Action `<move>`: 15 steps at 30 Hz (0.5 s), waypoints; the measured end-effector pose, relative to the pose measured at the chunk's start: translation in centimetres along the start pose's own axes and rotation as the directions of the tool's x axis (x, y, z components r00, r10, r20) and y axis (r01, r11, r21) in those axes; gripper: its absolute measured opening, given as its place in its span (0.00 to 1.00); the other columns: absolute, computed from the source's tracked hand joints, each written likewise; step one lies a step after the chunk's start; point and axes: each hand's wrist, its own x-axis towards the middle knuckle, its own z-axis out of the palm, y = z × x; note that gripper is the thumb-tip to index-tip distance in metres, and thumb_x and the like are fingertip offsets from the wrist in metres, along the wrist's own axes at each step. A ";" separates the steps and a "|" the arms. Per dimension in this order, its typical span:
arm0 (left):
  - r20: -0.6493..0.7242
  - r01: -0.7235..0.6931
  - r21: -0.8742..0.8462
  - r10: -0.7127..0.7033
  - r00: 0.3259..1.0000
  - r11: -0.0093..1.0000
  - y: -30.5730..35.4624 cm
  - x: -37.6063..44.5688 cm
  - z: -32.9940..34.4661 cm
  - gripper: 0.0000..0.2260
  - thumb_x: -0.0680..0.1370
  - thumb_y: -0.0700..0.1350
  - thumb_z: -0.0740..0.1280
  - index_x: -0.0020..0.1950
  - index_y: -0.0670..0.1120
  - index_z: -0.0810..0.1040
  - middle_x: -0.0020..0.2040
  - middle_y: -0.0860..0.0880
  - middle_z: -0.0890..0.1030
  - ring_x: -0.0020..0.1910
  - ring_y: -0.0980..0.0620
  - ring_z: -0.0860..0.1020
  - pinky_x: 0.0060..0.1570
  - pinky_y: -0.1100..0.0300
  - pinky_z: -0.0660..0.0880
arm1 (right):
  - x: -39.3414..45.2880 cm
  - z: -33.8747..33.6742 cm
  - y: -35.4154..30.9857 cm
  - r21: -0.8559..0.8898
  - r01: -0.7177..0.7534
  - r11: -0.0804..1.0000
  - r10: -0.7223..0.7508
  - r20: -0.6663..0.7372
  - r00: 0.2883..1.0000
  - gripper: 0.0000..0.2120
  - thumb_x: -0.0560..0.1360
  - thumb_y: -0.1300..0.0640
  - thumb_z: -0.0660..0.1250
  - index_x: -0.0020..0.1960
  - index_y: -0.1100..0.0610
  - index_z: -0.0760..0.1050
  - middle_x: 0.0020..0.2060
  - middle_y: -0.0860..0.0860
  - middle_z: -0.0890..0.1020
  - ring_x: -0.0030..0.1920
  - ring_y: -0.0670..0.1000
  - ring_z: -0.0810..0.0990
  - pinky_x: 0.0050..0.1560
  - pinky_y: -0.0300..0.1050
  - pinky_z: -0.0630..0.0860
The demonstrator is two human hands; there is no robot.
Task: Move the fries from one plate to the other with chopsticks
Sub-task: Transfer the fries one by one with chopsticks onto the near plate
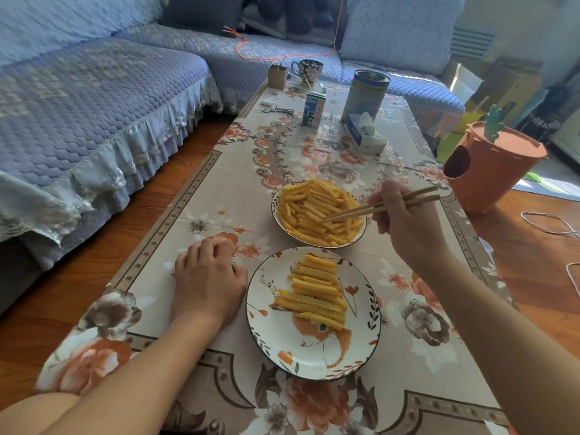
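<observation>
A far plate is heaped with crinkle-cut fries. Nearer to me, a flower-and-bird patterned plate carries several fries laid side by side in rows. My right hand grips a pair of wooden chopsticks; their tips reach left into the far pile, touching fries near its middle. My left hand rests flat on the tablecloth just left of the near plate, fingers relaxed and holding nothing.
The low table has a floral cloth. At its far end stand a milk carton, a tall tin, a tissue box, a mug and a small box. A blue sofa runs along the left; an orange bin stands right.
</observation>
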 end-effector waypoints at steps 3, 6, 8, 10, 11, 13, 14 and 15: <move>-0.009 0.002 -0.009 -0.002 1.000 1.000 0.0 0.0 -0.1 0.16 0.76 0.50 0.62 0.62 0.49 0.77 0.60 0.44 0.78 0.61 0.43 0.73 0.64 0.45 0.68 | -1.0 -1.3 -1.9 0.093 0.013 0.996 -0.007 -0.061 0.998 0.23 0.87 0.55 0.54 0.42 0.63 0.80 0.26 0.53 0.76 0.24 0.48 0.71 0.26 0.37 0.67; -0.006 0.001 -0.021 -0.001 1.000 1.000 0.0 -0.1 -0.1 0.18 0.75 0.51 0.59 0.62 0.49 0.77 0.61 0.44 0.77 0.62 0.42 0.72 0.64 0.44 0.67 | -3.2 -3.1 -3.8 0.149 -0.031 0.988 0.027 0.030 0.999 0.24 0.87 0.55 0.54 0.41 0.63 0.80 0.26 0.54 0.76 0.25 0.49 0.71 0.26 0.38 0.68; -0.005 0.000 -0.022 0.000 1.000 1.000 0.0 -0.1 -0.1 0.17 0.76 0.49 0.61 0.63 0.49 0.77 0.61 0.44 0.77 0.62 0.42 0.71 0.65 0.44 0.67 | -5.0 -3.9 -4.7 0.112 -0.078 0.991 0.065 0.118 0.991 0.24 0.86 0.55 0.55 0.39 0.62 0.79 0.26 0.53 0.76 0.25 0.49 0.71 0.25 0.37 0.68; -0.006 0.005 -0.026 -0.005 1.000 1.000 0.0 -0.1 0.0 0.16 0.76 0.49 0.63 0.63 0.49 0.77 0.62 0.44 0.77 0.63 0.42 0.71 0.66 0.44 0.67 | -6.6 -4.2 -5.2 0.047 -0.093 0.995 0.083 0.178 0.981 0.23 0.85 0.54 0.56 0.37 0.60 0.80 0.26 0.53 0.77 0.24 0.48 0.71 0.25 0.37 0.68; -0.004 0.008 -0.026 -0.008 1.000 1.000 0.0 -0.1 0.0 0.16 0.76 0.49 0.62 0.63 0.49 0.77 0.62 0.44 0.77 0.63 0.42 0.71 0.66 0.44 0.66 | -7.3 -4.2 -5.4 0.024 -0.087 0.996 0.080 0.201 0.976 0.23 0.84 0.51 0.57 0.37 0.59 0.80 0.26 0.53 0.77 0.25 0.47 0.71 0.25 0.36 0.68; -0.001 0.008 -0.028 -0.008 1.000 1.000 0.0 -0.1 -0.1 0.17 0.76 0.50 0.60 0.63 0.49 0.77 0.62 0.44 0.77 0.63 0.42 0.71 0.66 0.43 0.67 | -8.1 -4.1 -5.3 0.006 -0.064 0.998 0.060 0.248 0.967 0.22 0.81 0.46 0.57 0.39 0.58 0.80 0.27 0.51 0.76 0.26 0.45 0.71 0.27 0.34 0.68; -0.001 0.007 -0.030 -0.007 1.000 1.000 0.1 -0.1 -0.1 0.17 0.75 0.50 0.61 0.63 0.49 0.77 0.62 0.43 0.77 0.63 0.42 0.71 0.66 0.43 0.67 | -8.3 -3.9 -5.1 0.000 -0.048 0.999 0.046 0.270 0.962 0.21 0.80 0.44 0.57 0.40 0.56 0.80 0.27 0.50 0.76 0.27 0.44 0.71 0.28 0.34 0.68; 0.001 0.006 -0.033 -0.006 1.000 0.999 0.1 -0.1 -0.1 0.16 0.76 0.49 0.62 0.63 0.49 0.77 0.62 0.43 0.77 0.63 0.42 0.71 0.66 0.43 0.67 | -8.5 -3.7 -4.7 -0.014 -0.025 1.000 0.028 0.283 0.959 0.21 0.81 0.44 0.58 0.40 0.54 0.80 0.28 0.50 0.76 0.28 0.44 0.72 0.29 0.33 0.68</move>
